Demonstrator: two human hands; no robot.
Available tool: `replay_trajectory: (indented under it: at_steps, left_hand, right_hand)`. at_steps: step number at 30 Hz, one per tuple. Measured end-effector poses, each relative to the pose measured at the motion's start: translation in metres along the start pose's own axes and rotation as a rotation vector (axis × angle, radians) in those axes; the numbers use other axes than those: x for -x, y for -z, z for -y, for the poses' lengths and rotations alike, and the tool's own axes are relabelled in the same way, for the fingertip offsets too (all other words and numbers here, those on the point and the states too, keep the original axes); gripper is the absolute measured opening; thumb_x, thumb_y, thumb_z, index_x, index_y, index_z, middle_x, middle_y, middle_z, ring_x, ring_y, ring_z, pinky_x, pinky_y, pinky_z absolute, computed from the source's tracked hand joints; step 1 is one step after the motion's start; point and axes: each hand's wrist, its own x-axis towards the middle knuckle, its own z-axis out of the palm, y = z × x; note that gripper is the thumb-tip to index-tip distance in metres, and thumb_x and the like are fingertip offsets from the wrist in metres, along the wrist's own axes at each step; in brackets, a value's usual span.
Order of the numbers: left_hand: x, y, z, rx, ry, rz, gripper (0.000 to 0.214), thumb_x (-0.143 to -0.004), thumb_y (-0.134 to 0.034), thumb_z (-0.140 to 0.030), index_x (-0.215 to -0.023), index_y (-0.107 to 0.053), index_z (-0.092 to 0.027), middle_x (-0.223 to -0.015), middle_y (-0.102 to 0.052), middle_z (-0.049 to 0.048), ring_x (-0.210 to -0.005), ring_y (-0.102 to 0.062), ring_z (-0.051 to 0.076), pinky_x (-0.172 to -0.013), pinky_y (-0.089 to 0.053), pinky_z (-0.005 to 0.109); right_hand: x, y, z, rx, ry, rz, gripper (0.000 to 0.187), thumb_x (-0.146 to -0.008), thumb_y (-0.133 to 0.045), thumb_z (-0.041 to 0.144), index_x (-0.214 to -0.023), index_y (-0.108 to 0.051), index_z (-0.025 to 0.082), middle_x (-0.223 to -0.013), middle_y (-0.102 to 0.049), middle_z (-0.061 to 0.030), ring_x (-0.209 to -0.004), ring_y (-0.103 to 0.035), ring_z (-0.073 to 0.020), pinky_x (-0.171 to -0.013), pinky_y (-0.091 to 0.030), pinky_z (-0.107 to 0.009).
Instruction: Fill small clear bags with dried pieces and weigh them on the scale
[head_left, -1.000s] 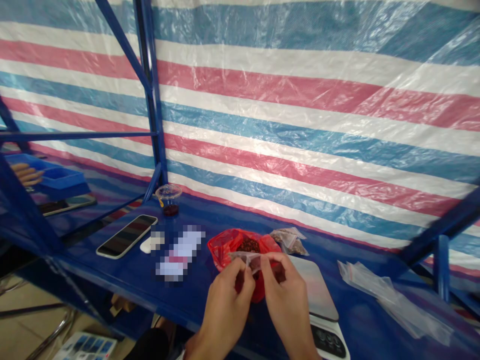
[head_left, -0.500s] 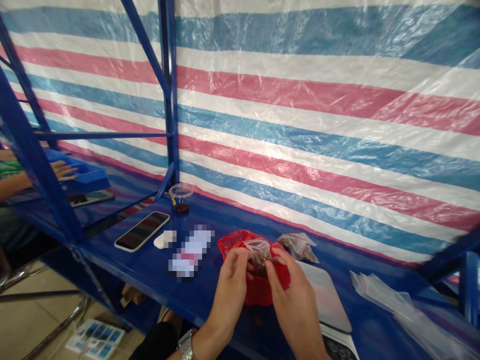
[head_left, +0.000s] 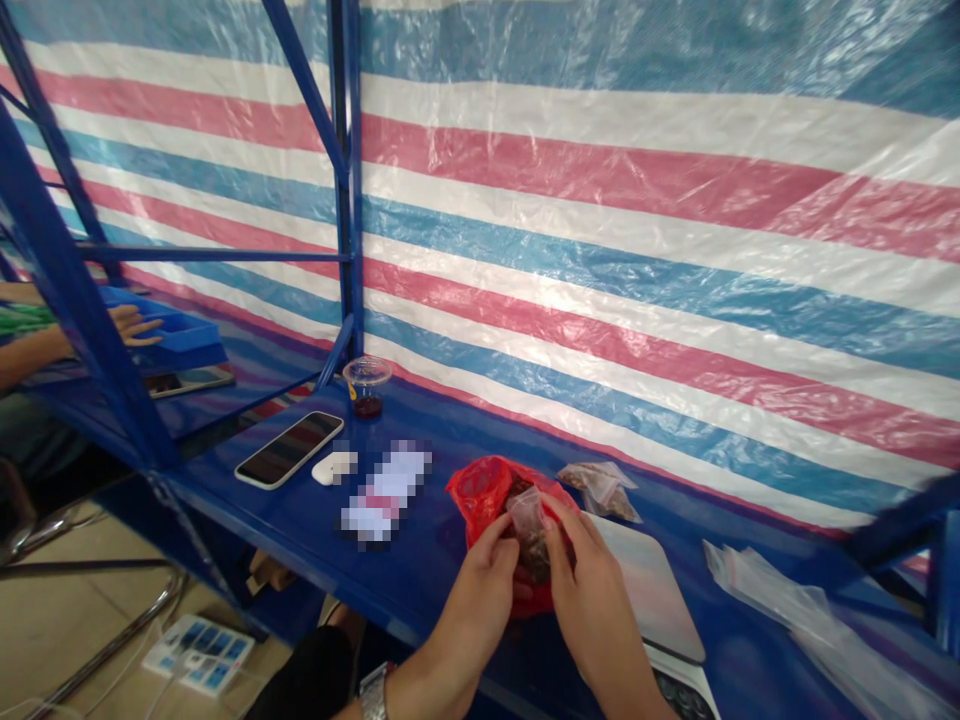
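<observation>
Left hand and right hand closer than before, both pinching a small clear bag

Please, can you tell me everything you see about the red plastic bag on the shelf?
The red plastic bag looks thin, shiny and crumpled. Its top is open, with dark brown lumps inside. It sits on the blue shelf. The left hand and right hand partly hide it, holding a small clear bag against its opening.
</observation>
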Motion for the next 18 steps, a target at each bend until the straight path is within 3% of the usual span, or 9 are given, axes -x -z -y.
replay_trajectory:
  at_steps: [5, 10, 15, 18]
  left_hand:
    - [0.000, -0.006, -0.001, 0.233, 0.190, -0.015, 0.044, -0.085, -0.065, -0.027, -0.127, -0.066, -0.013, -0.099, -0.077, 0.0115, -0.078, -0.072, 0.019, -0.078, -0.054, 0.032]
    - [0.004, -0.008, -0.010, 0.250, 0.214, 0.076, 0.033, -0.079, -0.066, -0.020, -0.110, -0.073, -0.011, -0.095, -0.077, 0.0121, -0.081, -0.072, 0.019, -0.081, -0.053, 0.031]
    - [0.008, -0.008, -0.011, 0.300, 0.239, 0.062, 0.035, -0.077, -0.065, -0.018, -0.110, -0.073, -0.012, -0.098, -0.077, 0.0122, -0.084, -0.071, 0.020, -0.084, -0.053, 0.033]
    - [0.010, -0.008, -0.011, 0.302, 0.221, 0.095, 0.037, -0.076, -0.062, -0.017, -0.111, -0.072, -0.014, -0.101, -0.076, 0.0115, -0.090, -0.071, 0.021, -0.085, -0.053, 0.033]
  right_hand:
    - [-0.001, 0.004, 0.007, -0.009, 0.006, -0.012, 0.044, -0.103, -0.041, 0.043, -0.120, -0.076, 0.021, -0.123, -0.073, -0.0129, -0.111, -0.069, -0.0284, -0.095, -0.055, -0.043]
    - [-0.001, 0.008, 0.014, -0.025, 0.003, -0.035, 0.043, -0.103, -0.043, 0.048, -0.100, -0.078, 0.023, -0.105, -0.074, -0.0112, -0.096, -0.069, -0.0265, -0.084, -0.055, -0.038]
    - [0.000, 0.006, 0.016, -0.023, -0.023, -0.005, 0.045, -0.104, -0.042, 0.050, -0.096, -0.077, 0.023, -0.103, -0.073, -0.0111, -0.094, -0.069, -0.0267, -0.084, -0.054, -0.038]
    - [0.000, 0.006, 0.017, -0.001, 0.000, 0.053, 0.040, -0.102, -0.047, 0.050, -0.103, -0.078, 0.024, -0.108, -0.073, -0.0107, -0.098, -0.070, -0.0274, -0.089, -0.054, -0.039]
